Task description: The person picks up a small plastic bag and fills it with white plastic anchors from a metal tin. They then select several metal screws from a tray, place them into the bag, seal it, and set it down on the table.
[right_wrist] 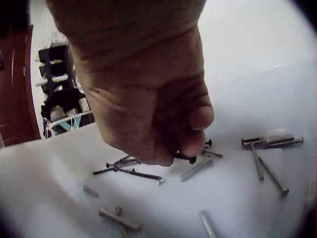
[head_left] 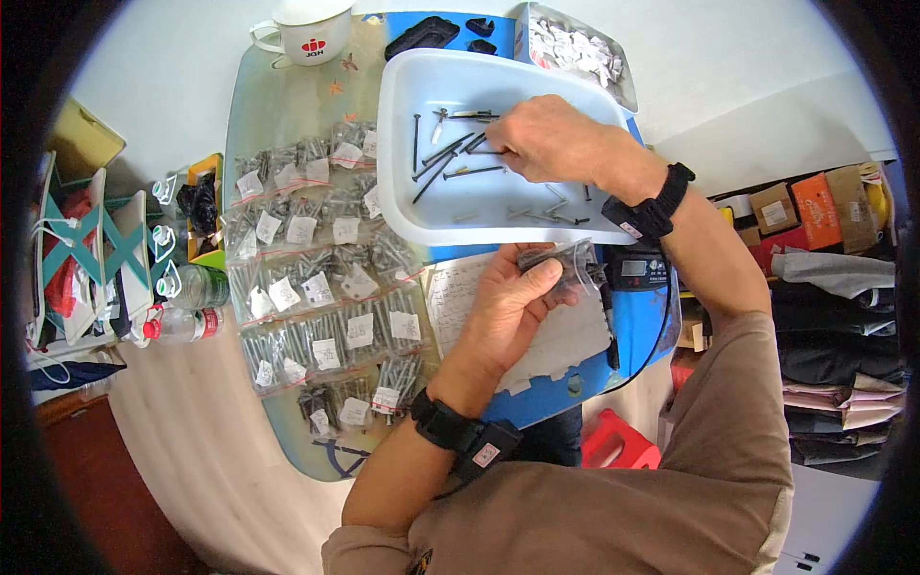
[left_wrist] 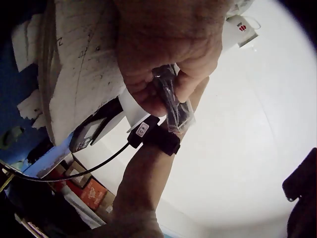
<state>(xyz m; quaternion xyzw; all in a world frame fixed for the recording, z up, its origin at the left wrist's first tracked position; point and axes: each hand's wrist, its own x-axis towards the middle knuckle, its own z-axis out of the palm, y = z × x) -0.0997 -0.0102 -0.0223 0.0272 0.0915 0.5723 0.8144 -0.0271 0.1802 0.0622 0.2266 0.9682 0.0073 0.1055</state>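
In the head view my left hand (head_left: 508, 305) holds a small clear plastic bag (head_left: 577, 268) just outside the near rim of a white tub (head_left: 407, 230). Dark screws show through the bag (left_wrist: 174, 106) in the left wrist view, pinched between thumb and fingers. My right hand (head_left: 551, 139) reaches down inside the tub with curled fingers. The right wrist view has a black screw (right_wrist: 185, 158) with its head poking out at the fingertips. Long black screws (head_left: 446, 158) lie loose around that hand, with several silver screws (right_wrist: 119, 218) nearer the tub's side.
Rows of bagged screws (head_left: 326, 355) with white labels cover the table's left part. A handwritten sheet (head_left: 455, 292) lies below the tub, beside a small device with a display (head_left: 632, 270). Behind stand a white mug (head_left: 321, 24) and a tin of paper slips (head_left: 575, 48).
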